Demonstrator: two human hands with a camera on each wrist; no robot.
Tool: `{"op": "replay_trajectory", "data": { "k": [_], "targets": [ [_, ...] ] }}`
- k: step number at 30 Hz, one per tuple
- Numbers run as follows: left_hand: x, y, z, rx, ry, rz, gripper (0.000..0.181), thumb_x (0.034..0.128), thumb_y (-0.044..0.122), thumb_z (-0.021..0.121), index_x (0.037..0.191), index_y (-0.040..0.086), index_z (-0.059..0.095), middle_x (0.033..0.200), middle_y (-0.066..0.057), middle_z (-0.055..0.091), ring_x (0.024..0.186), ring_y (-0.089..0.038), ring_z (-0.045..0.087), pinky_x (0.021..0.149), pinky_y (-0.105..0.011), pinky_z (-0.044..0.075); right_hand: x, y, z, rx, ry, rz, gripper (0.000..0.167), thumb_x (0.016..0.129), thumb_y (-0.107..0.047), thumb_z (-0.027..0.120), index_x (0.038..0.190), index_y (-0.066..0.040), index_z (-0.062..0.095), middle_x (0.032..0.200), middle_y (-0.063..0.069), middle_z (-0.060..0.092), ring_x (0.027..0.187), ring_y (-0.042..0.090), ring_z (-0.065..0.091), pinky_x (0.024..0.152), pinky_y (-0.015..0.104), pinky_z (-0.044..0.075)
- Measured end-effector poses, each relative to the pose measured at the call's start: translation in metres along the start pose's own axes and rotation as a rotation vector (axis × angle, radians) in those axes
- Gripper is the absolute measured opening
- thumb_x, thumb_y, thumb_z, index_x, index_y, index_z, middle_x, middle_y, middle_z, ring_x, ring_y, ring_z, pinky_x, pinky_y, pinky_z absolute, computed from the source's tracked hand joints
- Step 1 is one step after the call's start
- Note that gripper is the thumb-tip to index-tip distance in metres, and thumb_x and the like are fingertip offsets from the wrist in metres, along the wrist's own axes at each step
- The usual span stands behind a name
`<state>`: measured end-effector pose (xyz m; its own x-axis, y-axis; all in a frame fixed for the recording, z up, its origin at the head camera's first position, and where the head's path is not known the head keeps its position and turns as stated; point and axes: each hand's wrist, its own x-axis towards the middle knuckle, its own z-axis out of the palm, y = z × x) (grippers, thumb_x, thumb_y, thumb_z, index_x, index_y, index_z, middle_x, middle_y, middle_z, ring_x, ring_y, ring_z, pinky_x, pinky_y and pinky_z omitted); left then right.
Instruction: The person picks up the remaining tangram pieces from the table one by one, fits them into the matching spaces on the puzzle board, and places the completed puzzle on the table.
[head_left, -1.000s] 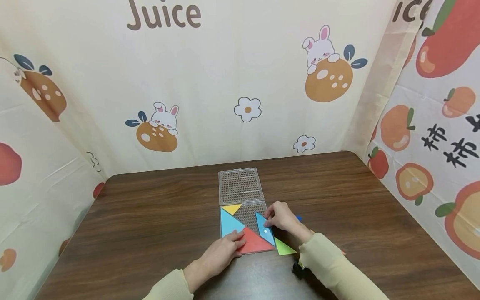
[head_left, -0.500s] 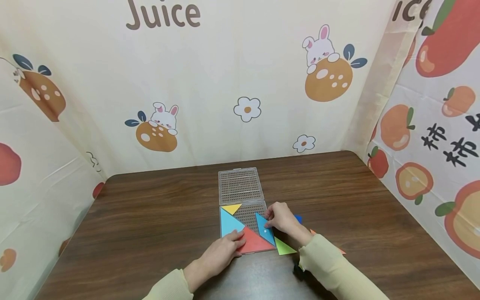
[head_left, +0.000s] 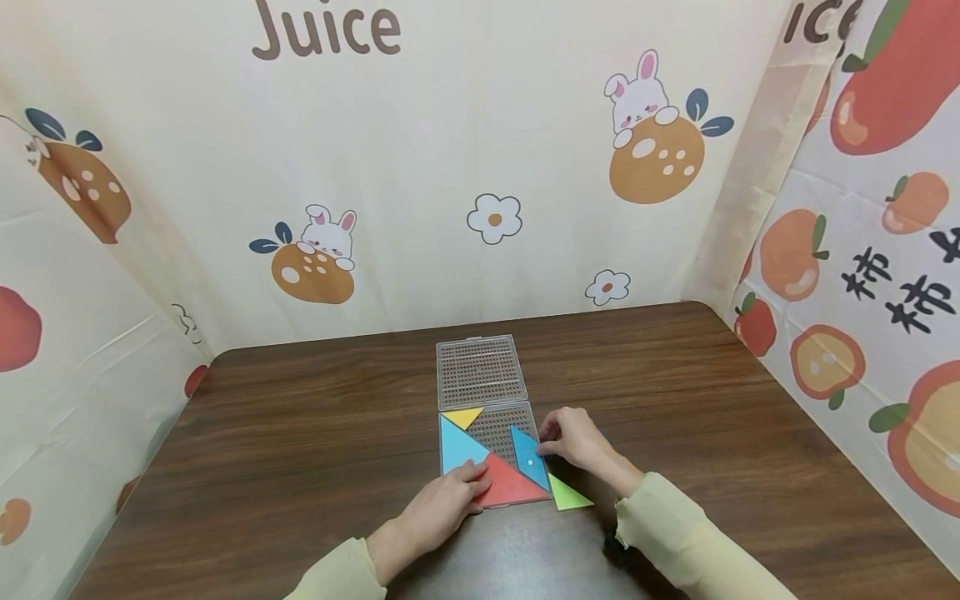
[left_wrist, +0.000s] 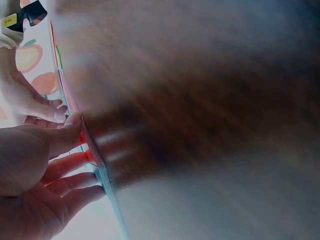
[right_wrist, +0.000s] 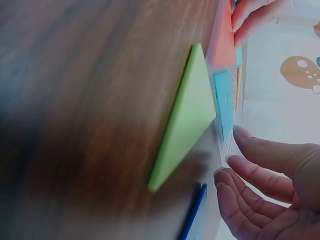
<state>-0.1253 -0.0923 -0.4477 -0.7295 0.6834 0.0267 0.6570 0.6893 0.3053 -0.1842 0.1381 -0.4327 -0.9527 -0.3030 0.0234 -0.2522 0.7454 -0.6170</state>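
Observation:
The left hand (head_left: 444,507) rests its fingers on the large red triangle (head_left: 512,485), beside a large light-blue triangle (head_left: 459,446) in the lower half of the gridded tray (head_left: 441,457). In the left wrist view the thumb of this hand (left_wrist: 37,170) touches the near edge. A blue parallelogram (head_left: 527,457) with a white dot lies along the red triangle. Just right of it is the right hand (head_left: 576,439); in the right wrist view this hand (right_wrist: 265,187) has its fingers apart and nothing between them. Whether its fingertips touch the parallelogram, I cannot tell.
A small yellow triangle (head_left: 463,417) lies in the tray's upper left corner. The tray's other gridded half (head_left: 482,372) is folded out behind. A green triangle (head_left: 568,493) sits right of the tray, and a dark-blue piece (right_wrist: 194,215) lies near the right hand.
The right hand has let go of the blue parallelogram and moved slightly right, its forearm now covering more of the pieces on that side. The left hand has stayed in place.

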Motion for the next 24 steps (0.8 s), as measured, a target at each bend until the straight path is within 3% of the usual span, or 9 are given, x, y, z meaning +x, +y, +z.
{"op": "replay_trajectory", "data": {
  "k": [14,24],
  "targets": [
    [0.000,0.000,0.001,0.002,0.020,0.018,0.036,0.0888,0.021,0.054,0.119,0.001,0.055,0.125,-0.014,0.049,0.114,-0.028,0.047,0.088,-0.037,0.042,-0.010,0.016,-0.019,-0.120,0.014,0.053,0.019,0.067,-0.011,0.077,0.081,-0.004,0.065,0.076,0.004,0.061,0.067,0.014,0.055,0.060,0.030,0.048],
    [0.000,0.000,0.002,0.006,0.029,0.022,0.036,0.0889,0.021,0.054,0.119,0.001,0.056,0.125,-0.013,0.050,0.114,-0.028,0.047,0.088,-0.036,0.042,-0.017,0.030,-0.030,-0.168,0.000,0.039,0.029,0.067,-0.008,0.076,0.091,0.001,0.064,0.087,0.010,0.062,0.079,0.022,0.058,0.067,0.037,0.050]
  ]
}}
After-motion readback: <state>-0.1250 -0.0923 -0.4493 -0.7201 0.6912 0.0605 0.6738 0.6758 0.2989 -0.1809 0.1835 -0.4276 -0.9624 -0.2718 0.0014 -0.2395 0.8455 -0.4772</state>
